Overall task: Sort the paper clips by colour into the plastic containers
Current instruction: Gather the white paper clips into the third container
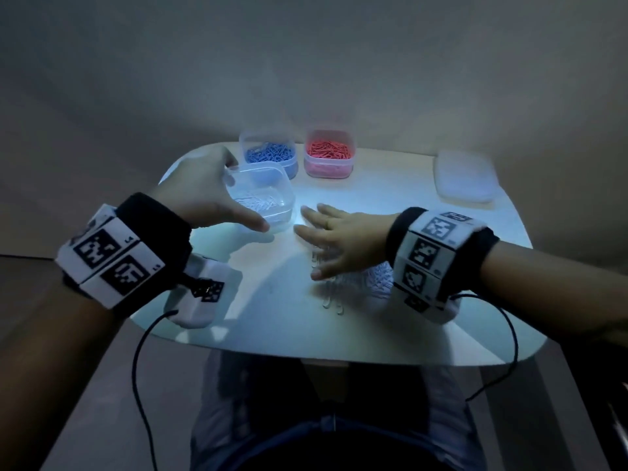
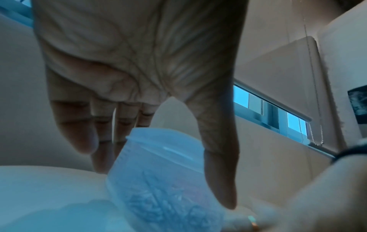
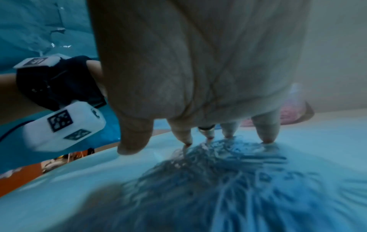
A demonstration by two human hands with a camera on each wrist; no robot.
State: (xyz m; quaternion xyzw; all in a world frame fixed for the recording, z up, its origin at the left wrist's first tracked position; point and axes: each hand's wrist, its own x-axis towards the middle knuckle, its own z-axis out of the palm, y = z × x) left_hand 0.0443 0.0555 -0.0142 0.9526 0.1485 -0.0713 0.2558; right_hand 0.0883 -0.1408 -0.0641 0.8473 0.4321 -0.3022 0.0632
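While the blue clips (image 1: 270,153) and the red clips (image 1: 328,150) already lie in their two back containers, we judge the white ones are the step in hand. Our left hand (image 1: 207,190) holds the clear container (image 1: 260,195), thumb and fingers around its walls, with some white clips inside. Our right hand (image 1: 334,241) lies flat, fingers spread, on the pile of white clips (image 3: 228,164) just beside it. Next we must gather these and bring them over the rim.
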